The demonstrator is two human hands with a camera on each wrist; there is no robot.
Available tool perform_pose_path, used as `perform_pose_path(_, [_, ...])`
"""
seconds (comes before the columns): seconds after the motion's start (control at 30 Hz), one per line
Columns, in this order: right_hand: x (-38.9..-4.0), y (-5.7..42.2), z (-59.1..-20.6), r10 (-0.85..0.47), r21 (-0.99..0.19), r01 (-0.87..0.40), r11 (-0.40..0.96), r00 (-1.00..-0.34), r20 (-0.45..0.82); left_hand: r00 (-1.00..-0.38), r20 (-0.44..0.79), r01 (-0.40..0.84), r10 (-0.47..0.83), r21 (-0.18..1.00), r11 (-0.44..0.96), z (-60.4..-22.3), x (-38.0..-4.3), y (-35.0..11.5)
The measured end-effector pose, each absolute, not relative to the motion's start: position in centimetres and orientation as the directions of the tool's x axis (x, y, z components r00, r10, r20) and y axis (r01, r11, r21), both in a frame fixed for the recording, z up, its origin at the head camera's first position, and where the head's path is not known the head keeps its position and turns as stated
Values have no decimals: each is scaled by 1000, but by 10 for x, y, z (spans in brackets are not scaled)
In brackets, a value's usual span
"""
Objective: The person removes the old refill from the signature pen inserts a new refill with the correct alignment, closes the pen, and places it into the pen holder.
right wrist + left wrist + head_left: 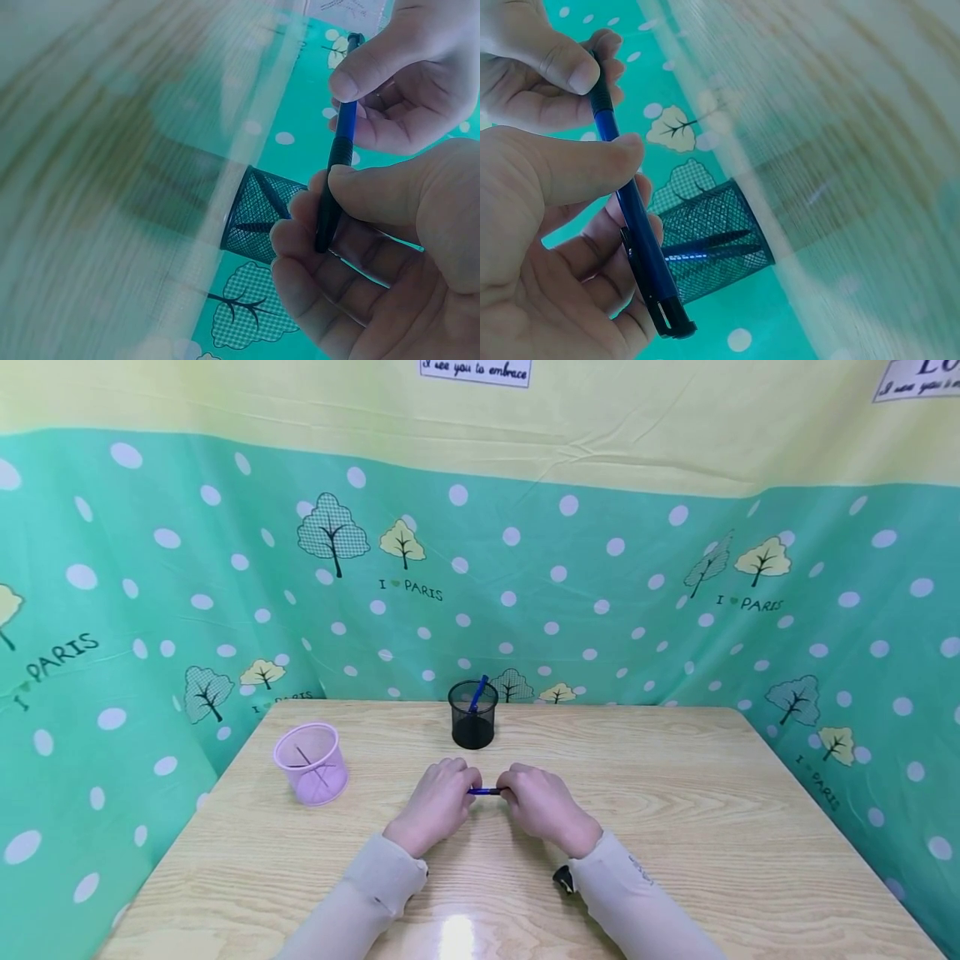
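Note:
A blue pen (635,210) with a black grip and a black clip is held level between both hands, above the wooden table. My left hand (441,800) pinches its blue barrel near the clip end, thumb on one side and fingers on the other. At the black grip, my right hand (542,803) holds the pen between thumb and fingers. In the right wrist view the dark tip end (325,225) lies across the right fingers. Just beyond the hands stands a black mesh pen holder (473,731) with a blue pen (478,692) leaning out of its top.
To the left on the wooden table (675,827) stands a pink mesh pen holder (318,781) with thin dark lines visible inside. A small black object (563,880) shows beside the right sleeve. Behind the table hangs a green dotted curtain (525,635).

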State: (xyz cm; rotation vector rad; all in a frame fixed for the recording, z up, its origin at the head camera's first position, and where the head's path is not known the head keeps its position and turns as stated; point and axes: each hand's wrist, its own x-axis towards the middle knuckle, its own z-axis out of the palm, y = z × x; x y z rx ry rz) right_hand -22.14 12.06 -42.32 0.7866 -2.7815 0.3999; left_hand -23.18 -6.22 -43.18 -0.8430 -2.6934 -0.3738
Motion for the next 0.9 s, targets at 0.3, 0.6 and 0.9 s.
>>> perform_pose_path(0.3, [-222, 122, -423, -478, -202, -542, 816, -828, 291, -787, 342, 586, 514, 151, 796, -431, -232, -62])
perform_pose_path(0.6, [-222, 122, -424, -473, -204, -536, 819, -832, 291, -804, 305, 567, 510, 135, 813, -430, -231, -62])
perform_pose_path(0.9, [-222, 121, -424, -475, -204, -539, 817, -830, 292, -794, 321, 577, 517, 130, 806, -431, -229, -62])
